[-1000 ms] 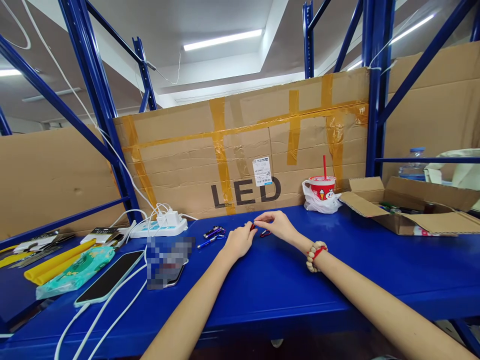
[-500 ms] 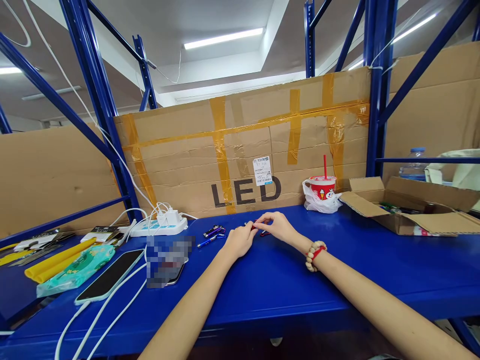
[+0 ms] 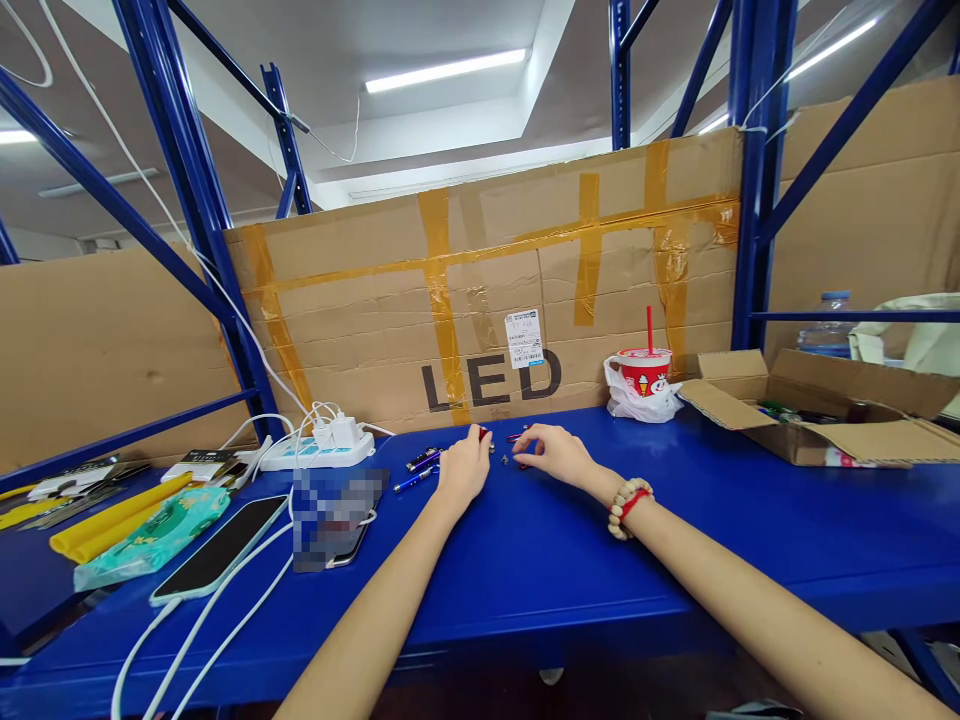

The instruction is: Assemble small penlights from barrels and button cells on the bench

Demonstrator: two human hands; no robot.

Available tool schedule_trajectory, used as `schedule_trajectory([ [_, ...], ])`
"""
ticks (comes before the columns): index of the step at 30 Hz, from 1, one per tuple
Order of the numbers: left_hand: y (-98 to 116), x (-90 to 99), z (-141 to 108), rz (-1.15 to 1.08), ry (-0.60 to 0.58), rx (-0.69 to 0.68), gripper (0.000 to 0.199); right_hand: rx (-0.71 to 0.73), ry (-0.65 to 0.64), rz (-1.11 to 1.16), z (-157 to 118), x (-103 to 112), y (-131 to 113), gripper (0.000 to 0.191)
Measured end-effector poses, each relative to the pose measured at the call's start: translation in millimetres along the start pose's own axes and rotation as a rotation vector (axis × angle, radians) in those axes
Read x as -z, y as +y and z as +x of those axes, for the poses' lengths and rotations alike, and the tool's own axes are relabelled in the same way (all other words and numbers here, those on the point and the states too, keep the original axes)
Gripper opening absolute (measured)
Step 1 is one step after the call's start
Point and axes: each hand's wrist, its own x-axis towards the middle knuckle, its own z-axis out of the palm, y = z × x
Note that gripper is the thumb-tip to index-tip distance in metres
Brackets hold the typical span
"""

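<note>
My left hand (image 3: 464,466) is closed on a small red piece (image 3: 483,433) that shows at its fingertips. Just right of it, my right hand (image 3: 553,452) hovers low over the blue table (image 3: 555,560), its fingers curled; whether they hold anything is too small to tell. Tiny metallic parts (image 3: 505,460) lie between the hands. A red item (image 3: 514,437) rests behind my right fingers, partly hidden. Blue and purple pen-like items (image 3: 414,479) lie left of my left hand.
A power strip (image 3: 352,453) with white cables, a phone (image 3: 223,548), a teal packet (image 3: 154,535) and yellow rolls (image 3: 120,515) occupy the left. At the right stand a bagged red cup (image 3: 645,380) and an open cardboard box (image 3: 810,440). Cardboard (image 3: 360,330) backs the table.
My hands have moved apart from where they met. The left hand has turned upward with the red piece, and small parts on the table between them now show.
</note>
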Motion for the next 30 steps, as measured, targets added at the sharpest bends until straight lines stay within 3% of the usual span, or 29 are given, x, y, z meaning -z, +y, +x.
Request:
schedule_trajectory([
  [4,-1,1.1,0,-0.042,0.055,0.096,0.035,0.005,-0.143,-0.089,-3,-1,0,0.011],
  [8,0,-3.5,1,-0.070,0.055,0.091,0.033,-0.001,-0.178,-0.091,-2,-6,1,0.015],
  [13,-3,-12.8,5,-0.184,0.025,0.035,0.027,0.001,-0.150,-0.134,-2,-7,2,0.021],
  [19,-10,-26.3,10,-0.301,-0.072,-0.105,0.024,-0.105,-0.072,-0.182,-4,-1,-4,0.022],
  [30,-14,-31.1,12,-0.339,-0.165,-0.121,0.024,-0.140,0.024,-0.123,-2,-2,-5,0.020],
])
